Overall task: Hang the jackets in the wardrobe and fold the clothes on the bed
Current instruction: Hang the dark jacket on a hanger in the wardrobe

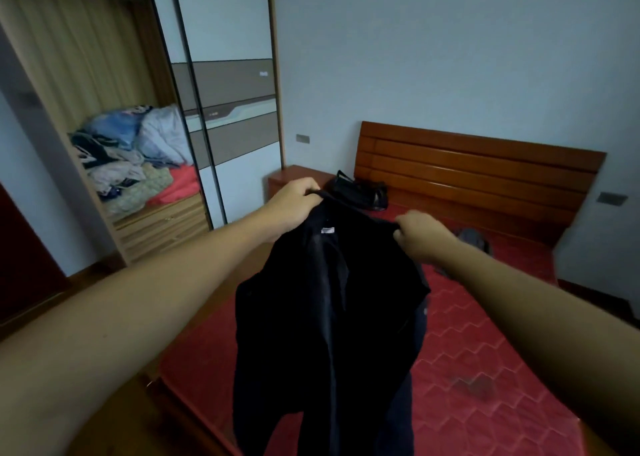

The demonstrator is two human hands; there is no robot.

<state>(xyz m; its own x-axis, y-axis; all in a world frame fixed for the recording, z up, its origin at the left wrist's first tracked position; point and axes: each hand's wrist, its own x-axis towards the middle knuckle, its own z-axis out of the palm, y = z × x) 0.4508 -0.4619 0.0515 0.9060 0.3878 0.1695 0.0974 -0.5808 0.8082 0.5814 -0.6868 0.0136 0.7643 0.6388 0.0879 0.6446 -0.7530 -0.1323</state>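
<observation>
Hands are both curled tight on the black jacket (329, 317). The left hand (294, 201) is gripping one shoulder and the right hand (422, 235) is pinching the other. Holding it this way is letting it hang open and straight in the air, over the edge of the bed (485, 369) nearest the wardrobe (86, 57). I think it is being made ready for hanging. A grey cloth (471, 239) is lying on the bed near the headboard (478, 168), probably waiting to be folded.

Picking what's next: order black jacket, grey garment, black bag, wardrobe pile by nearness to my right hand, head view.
1. black jacket, in the grip of the right hand.
2. grey garment, on bed just beyond.
3. black bag, by headboard.
4. wardrobe pile, far left.
</observation>
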